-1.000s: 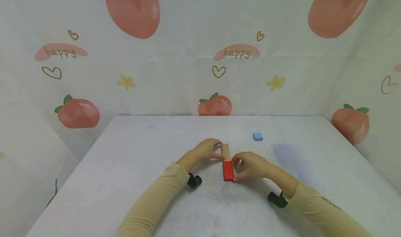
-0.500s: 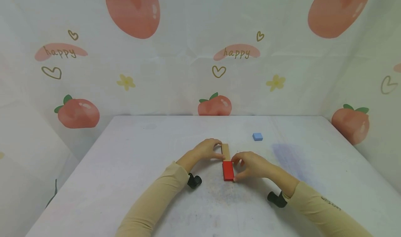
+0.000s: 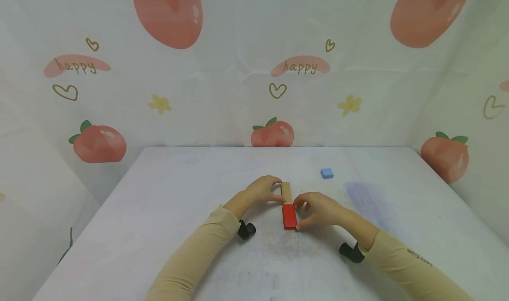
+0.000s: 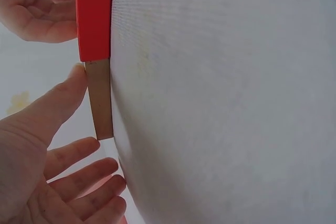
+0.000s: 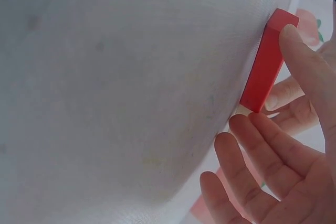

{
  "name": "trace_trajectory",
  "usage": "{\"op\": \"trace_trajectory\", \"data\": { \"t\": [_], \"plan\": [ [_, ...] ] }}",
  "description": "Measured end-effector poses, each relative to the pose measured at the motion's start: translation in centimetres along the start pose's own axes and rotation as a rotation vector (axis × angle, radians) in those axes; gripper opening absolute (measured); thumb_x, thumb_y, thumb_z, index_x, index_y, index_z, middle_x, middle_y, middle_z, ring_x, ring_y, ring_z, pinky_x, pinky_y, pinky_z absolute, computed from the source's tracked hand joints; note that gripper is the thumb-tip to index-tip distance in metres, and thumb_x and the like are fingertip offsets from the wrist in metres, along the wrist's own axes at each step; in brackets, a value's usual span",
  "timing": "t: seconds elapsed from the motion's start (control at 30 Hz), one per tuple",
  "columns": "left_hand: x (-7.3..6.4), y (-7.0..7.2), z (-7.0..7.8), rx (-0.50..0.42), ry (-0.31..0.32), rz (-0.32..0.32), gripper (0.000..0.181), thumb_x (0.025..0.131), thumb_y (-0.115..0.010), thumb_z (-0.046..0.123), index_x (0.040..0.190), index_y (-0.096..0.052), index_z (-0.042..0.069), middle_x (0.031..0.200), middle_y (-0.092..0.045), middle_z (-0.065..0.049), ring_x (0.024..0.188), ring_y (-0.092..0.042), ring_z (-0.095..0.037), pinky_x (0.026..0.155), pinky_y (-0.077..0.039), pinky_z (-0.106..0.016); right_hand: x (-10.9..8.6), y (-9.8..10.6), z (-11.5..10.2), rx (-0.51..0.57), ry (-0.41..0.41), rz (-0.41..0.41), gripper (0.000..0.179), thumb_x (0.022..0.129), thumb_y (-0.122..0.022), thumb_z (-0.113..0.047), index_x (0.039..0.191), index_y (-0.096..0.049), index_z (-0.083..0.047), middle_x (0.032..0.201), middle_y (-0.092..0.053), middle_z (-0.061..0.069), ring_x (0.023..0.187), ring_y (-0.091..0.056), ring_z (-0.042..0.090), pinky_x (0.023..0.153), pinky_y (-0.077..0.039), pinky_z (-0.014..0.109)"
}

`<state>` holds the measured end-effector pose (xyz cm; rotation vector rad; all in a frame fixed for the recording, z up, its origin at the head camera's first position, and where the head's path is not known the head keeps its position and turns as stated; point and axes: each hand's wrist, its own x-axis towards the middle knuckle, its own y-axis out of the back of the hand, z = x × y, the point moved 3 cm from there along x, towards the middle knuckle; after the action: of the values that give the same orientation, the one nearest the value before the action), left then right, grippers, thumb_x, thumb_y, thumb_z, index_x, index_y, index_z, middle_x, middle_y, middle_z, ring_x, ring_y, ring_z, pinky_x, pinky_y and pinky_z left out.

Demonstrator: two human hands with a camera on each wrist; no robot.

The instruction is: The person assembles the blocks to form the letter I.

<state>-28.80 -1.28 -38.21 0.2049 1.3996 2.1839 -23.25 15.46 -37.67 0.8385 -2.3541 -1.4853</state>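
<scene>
Two oblong blocks lie end to end on the white table: a plain wooden block farther off and a red block nearer. My left hand grips the wooden block from the left, thumb near the joint and index finger at its far end, as the left wrist view shows. From the right, my right hand holds the red block lengthwise. Its thumb lies at the near end, while the index fingertip reaches the joint. The other fingers of both hands are spread loosely.
A small light-blue block lies farther back, right of the wooden one. Behind the table hangs a white cloth printed with peaches. Each wrist carries a black camera. A purple smudge marks the table on the right.
</scene>
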Motion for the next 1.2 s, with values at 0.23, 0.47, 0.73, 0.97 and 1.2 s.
{"op": "trace_trajectory", "data": {
  "t": [0.23,0.47,0.73,0.97,1.2],
  "plan": [
    [-0.2,-0.2,0.3,0.067,-0.005,-0.002,0.056,0.083,-0.069,0.037,0.129,-0.054,0.008,0.132,-0.055,-0.009,0.127,-0.048,-0.023,0.108,-0.039,-0.038,0.0,0.0,-0.1,0.015,-0.010,-0.005,0.053,0.068,-0.082,-0.034,0.109,-0.062,-0.005,0.101,-0.066,0.003,0.084,-0.057,0.013,0.072,-0.050,0.023],
    [-1.0,-0.3,0.7,0.119,-0.044,0.015,0.046,0.085,-0.065,0.039,0.122,-0.058,0.011,0.126,-0.059,-0.006,0.120,-0.054,-0.020,0.103,-0.044,-0.036,-0.1,0.1,-0.1,0.002,0.009,0.007,0.053,0.068,-0.082,-0.034,0.108,-0.062,-0.005,0.101,-0.066,0.003,0.083,-0.058,0.013,0.072,-0.050,0.023],
    [-2.9,-0.7,1.6,0.182,-0.084,0.024,0.055,0.082,-0.066,0.045,0.124,-0.059,0.011,0.126,-0.061,-0.004,0.120,-0.055,-0.019,0.099,-0.047,-0.035,-0.1,0.2,-0.1,0.004,0.010,0.005,0.053,0.068,-0.082,-0.034,0.108,-0.062,-0.005,0.098,-0.066,0.003,0.083,-0.057,0.013,0.072,-0.050,0.023],
    [-3.8,-1.2,2.2,0.218,-0.093,0.032,0.055,0.082,-0.066,0.047,0.125,-0.060,0.014,0.126,-0.061,-0.004,0.117,-0.057,-0.017,0.093,-0.051,-0.034,-0.3,0.4,0.4,0.032,0.033,0.001,0.053,0.069,-0.081,-0.030,0.110,-0.061,-0.004,0.101,-0.066,0.005,0.085,-0.059,0.014,0.075,-0.052,0.025],
    [-4.0,-1.4,2.2,0.223,-0.085,0.041,0.056,0.080,-0.067,0.048,0.126,-0.060,0.016,0.128,-0.060,-0.005,0.119,-0.056,-0.018,0.094,-0.051,-0.035,-0.2,1.3,1.9,0.075,0.014,0.033,0.045,0.073,-0.078,-0.025,0.109,-0.062,-0.003,0.100,-0.067,0.008,0.085,-0.061,0.017,0.075,-0.054,0.029]
  ]
}}
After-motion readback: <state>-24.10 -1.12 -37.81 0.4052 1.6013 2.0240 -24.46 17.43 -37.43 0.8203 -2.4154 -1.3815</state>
